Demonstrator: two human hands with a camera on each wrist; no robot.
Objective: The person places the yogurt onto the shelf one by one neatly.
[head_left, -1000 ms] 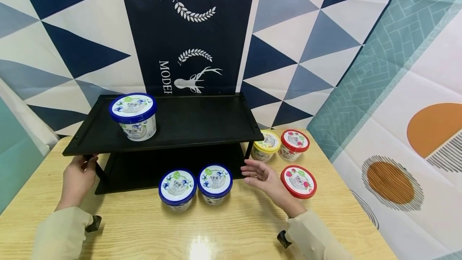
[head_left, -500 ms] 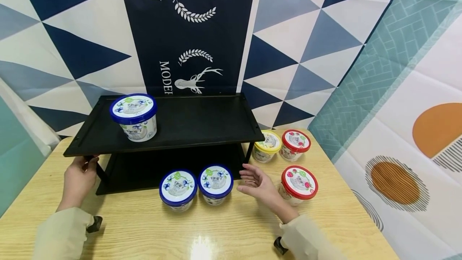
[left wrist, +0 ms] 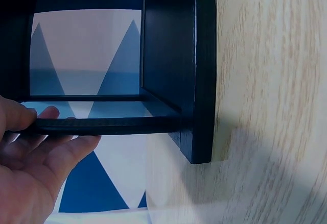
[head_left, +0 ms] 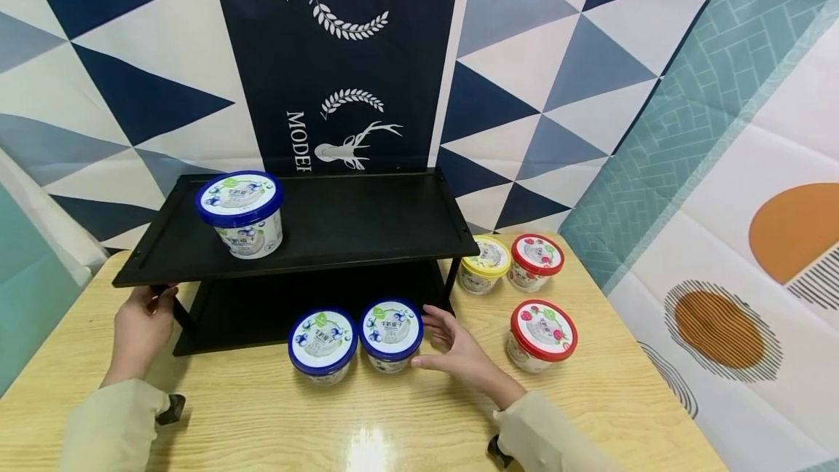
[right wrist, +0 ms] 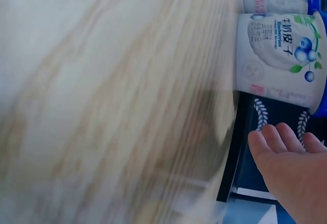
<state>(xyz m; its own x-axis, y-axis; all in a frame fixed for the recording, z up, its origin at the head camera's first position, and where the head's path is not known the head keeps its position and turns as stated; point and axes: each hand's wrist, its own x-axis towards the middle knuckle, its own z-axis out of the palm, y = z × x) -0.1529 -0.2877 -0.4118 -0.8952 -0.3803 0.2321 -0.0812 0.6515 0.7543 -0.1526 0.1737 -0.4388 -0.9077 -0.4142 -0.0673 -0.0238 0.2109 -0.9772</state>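
At the front left of a black two-tier shelf (head_left: 360,221), my left hand (head_left: 140,330) grips the upright post (left wrist: 107,126), thumb on one side and fingers on the other. My right hand (head_left: 459,352) is beside the right blue-lidded blueberry cup (head_left: 391,330), its fingers spread and lightly bent, with fingertips close to the cup's right side. Another blue-lidded cup (head_left: 323,344) stands just left of that one, both at the shelf's front edge. A third blueberry cup (head_left: 241,213) sits on the top tier at the left.
Right of the shelf stand a yellow-lidded cup (head_left: 485,266), a red-lidded cup (head_left: 535,262) behind and another red-lidded cup (head_left: 541,333) nearer the front. The wooden table (head_left: 295,428) meets a patterned wall covering (head_left: 524,93) at the back.
My right hand has moved left from the shelf's front right post to the right blueberry cup. The left hand has stayed on its post, and the cups have not moved.
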